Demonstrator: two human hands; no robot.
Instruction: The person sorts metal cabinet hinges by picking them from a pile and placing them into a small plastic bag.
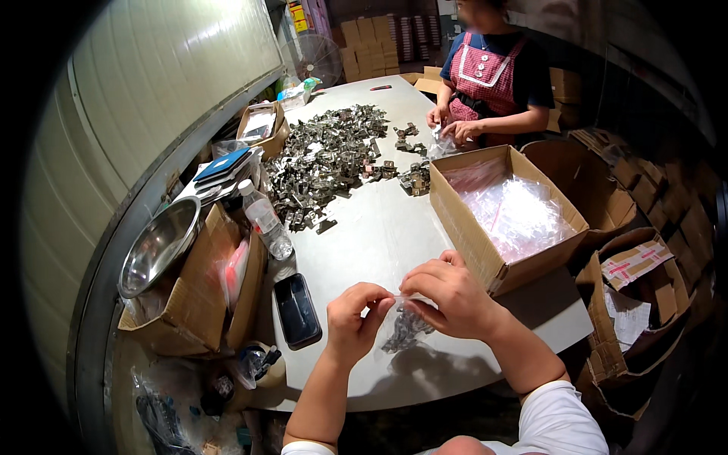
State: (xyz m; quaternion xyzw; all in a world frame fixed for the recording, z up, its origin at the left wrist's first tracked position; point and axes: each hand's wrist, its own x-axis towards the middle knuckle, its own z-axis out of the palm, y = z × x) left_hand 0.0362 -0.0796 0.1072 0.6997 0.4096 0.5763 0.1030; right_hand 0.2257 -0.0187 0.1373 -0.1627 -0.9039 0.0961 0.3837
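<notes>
Near the front of the white table [349, 250], a small clear plastic bag [406, 330] with grey metal parts inside hangs between my hands. My left hand [356, 315] pinches the bag's top edge between thumb and fingers. On the same edge, close by, my right hand [451, 296] is closed, its fingers curled over the bag's upper corner. The bag's lower part, full of parts, shows below my right fingers. A large heap of metal hinge-like pieces [318, 163] spreads over the table's far left half, with a smaller cluster [415, 178] to its right.
A cardboard box [470, 227] of clear bags stands right of my hands. Left are a black phone [297, 311], a plastic bottle [265, 220], a steel bowl [159, 246] and a carton [189, 311]. Across the table, a person in a checked apron [485, 76] handles a bag. Open cartons [633, 303] stand lower right.
</notes>
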